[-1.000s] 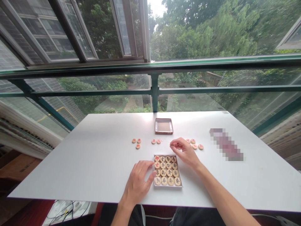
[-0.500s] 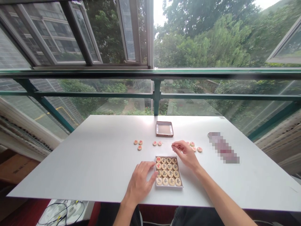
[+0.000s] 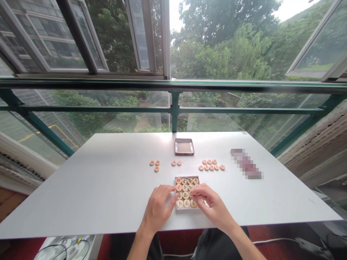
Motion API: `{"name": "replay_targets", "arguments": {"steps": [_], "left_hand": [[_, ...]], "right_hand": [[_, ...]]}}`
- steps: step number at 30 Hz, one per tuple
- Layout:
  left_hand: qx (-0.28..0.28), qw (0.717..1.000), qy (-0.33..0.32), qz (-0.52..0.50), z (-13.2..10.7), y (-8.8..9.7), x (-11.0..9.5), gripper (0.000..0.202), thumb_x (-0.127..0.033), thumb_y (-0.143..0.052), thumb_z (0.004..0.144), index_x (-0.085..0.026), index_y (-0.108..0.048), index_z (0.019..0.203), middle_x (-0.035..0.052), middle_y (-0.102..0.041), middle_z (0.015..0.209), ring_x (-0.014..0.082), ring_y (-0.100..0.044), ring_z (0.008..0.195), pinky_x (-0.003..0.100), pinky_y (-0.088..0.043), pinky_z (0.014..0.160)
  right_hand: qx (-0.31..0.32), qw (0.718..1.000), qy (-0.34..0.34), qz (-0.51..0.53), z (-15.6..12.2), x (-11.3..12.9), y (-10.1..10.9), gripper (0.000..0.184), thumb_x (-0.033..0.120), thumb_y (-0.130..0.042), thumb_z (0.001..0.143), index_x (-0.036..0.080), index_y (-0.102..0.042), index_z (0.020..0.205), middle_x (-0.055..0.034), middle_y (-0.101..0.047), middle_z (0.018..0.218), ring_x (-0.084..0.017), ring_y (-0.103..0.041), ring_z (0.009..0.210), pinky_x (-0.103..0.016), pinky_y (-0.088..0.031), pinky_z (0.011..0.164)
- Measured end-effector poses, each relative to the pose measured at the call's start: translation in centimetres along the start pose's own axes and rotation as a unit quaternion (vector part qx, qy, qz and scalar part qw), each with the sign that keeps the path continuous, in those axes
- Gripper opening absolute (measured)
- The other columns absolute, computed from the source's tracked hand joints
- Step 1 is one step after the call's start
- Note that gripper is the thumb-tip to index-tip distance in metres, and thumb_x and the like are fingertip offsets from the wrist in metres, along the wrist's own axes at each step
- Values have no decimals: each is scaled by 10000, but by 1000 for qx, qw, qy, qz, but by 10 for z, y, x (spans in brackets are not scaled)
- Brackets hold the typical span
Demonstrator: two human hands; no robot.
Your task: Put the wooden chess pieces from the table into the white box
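Observation:
A shallow square box (image 3: 187,210) lies on the white table before me, filled with rows of round Chinese chess pieces (image 3: 186,203). Most of these carry black characters; two at the upper left are red. My left hand (image 3: 158,206) rests at the box's left edge, thumb and forefinger apart, fingertips at the rim. Over the box's right half is my right hand (image 3: 214,206), its fingertips pinched together. Whatever is in that pinch is hidden, and the hand covers several pieces beneath it.
Beyond the box lie red-character pieces: three at left (image 3: 157,168), two in the middle (image 3: 174,163), several in two rows at right (image 3: 211,167). An open box lid (image 3: 184,154) stands farther back. A pixelated object (image 3: 246,164) lies at the right of the table (image 3: 108,191).
My right hand has come from the loose red pieces back toward me, over the box, uncovering the rows at right. My left hand stays at the box edge. The view has turned slightly right.

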State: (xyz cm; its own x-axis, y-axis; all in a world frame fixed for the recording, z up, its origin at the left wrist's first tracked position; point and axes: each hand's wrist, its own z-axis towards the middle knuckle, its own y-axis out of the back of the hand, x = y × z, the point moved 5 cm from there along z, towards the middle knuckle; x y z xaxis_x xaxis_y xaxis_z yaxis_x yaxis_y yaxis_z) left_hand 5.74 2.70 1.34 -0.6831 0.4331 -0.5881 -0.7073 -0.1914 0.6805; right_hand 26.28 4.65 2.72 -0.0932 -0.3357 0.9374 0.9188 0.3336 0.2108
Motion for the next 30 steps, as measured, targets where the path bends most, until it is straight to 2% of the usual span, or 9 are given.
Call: {"name": "replay_targets", "arguments": {"steps": [4,7,9,14,17,20,25,30], "left_hand": [[-18,998,6,-58,-3,7,-4,116,-296,-569,964,-249,-627,1052,39,-697,1022,218,-640,975,380,-500,880],[6,995,20,-101,-4,9,-12,195,-314,-612,941,-261,-613,1129,34,-691,1044,207,-640,994,361,-513,890],[26,991,23,-131,-2,9,-19,201,-317,-619,937,-261,-619,1130,32,-691,1053,198,-643,992,348,-516,902],[24,982,48,-182,1,8,-22,141,-316,-610,944,-256,-659,1062,16,-705,1005,171,-653,916,307,-527,860],[20,978,56,-200,0,9,-19,154,-325,-613,940,-248,-671,1061,25,-708,1004,175,-651,907,310,-530,858],[10,975,75,-209,-1,9,-14,159,-341,-604,943,-234,-680,1031,36,-709,997,182,-657,912,317,-536,865],[18,965,130,-227,-2,6,-3,198,-378,-613,928,-217,-676,1024,48,-720,1002,186,-687,905,318,-565,856],[17,965,155,-210,4,0,-2,228,-406,-625,912,-207,-701,993,50,-740,961,180,-697,816,302,-584,749]], "right_hand": [[26,1000,7,-16,0,7,-18,149,259,-575,963,236,-678,1069,-65,-645,1042,-192,-666,968,-316,-582,848],[21,1000,-3,10,1,10,-27,146,264,-599,953,232,-643,1088,-54,-675,1048,-183,-688,945,-321,-585,867],[16,1000,-10,23,2,10,-31,137,276,-619,942,226,-634,1069,-48,-690,1036,-185,-699,936,-320,-590,863],[0,1000,-11,4,2,10,-33,113,301,-635,931,218,-651,1007,-39,-706,974,-186,-709,897,-305,-592,823],[-13,999,17,-45,0,12,-26,98,284,-615,941,226,-664,1002,-35,-706,957,-183,-693,881,-304,-571,814],[-53,993,34,-96,-2,9,-10,108,291,-588,954,225,-670,981,-39,-699,931,-191,-671,864,-311,-546,796],[-138,981,-5,-137,-9,-16,25,179,360,-554,968,219,-660,999,-59,-693,966,-216,-663,896,-333,-547,810],[-139,975,-19,-173,-10,-33,36,222,369,-567,953,224,-633,1108,-89,-648,1131,-228,-653,944,-375,-563,853]]}}
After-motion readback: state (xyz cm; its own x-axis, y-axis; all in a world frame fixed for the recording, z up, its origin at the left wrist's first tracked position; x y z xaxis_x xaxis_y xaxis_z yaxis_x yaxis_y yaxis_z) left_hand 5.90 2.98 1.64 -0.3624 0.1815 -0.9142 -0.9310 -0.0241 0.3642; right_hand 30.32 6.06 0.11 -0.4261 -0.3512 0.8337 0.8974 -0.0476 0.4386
